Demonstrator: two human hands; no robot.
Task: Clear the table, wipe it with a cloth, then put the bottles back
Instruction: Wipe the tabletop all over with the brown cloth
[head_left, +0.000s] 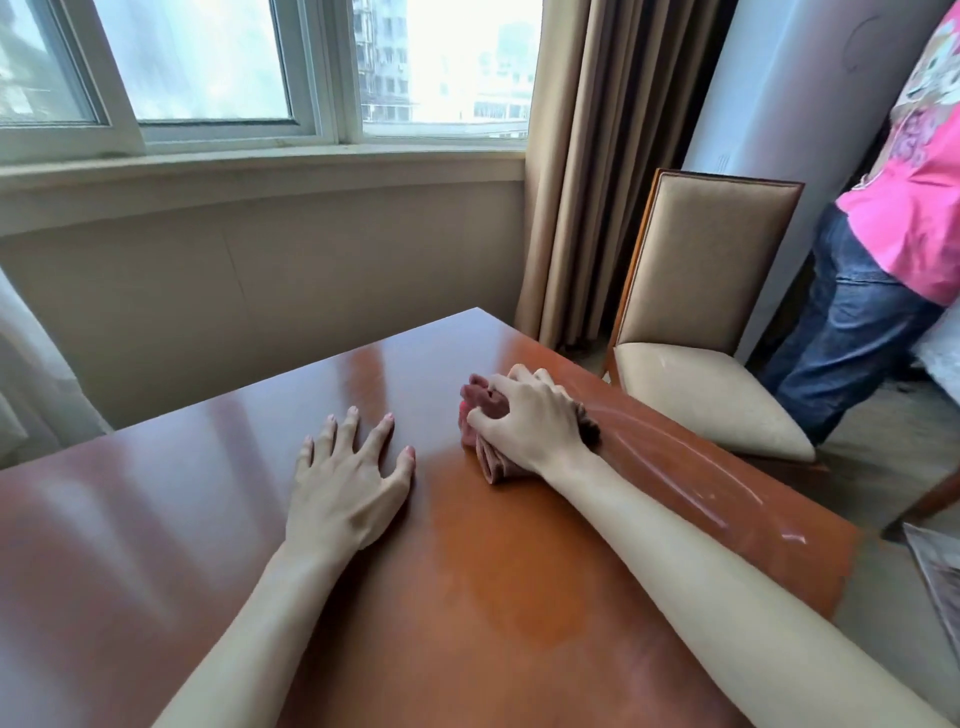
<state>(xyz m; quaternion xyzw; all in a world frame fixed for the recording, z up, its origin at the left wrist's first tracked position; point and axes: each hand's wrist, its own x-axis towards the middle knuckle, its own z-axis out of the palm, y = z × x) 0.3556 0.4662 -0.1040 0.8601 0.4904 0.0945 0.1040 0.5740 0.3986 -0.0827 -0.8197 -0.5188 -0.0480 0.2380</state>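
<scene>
Looking like a hotel or guest room: glossy wooden tabletop (182, 519) sitting under a wide window (208, 67), beige curtain (587, 156) hanging right of it, upholstered chair (711, 291) standing beside the tabletop.

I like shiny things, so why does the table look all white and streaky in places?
In the head view, daylight from the window glares off the polished table; wet streaks shine beside the right hand gripping the cloth; the wide lens bends the sill.
</scene>
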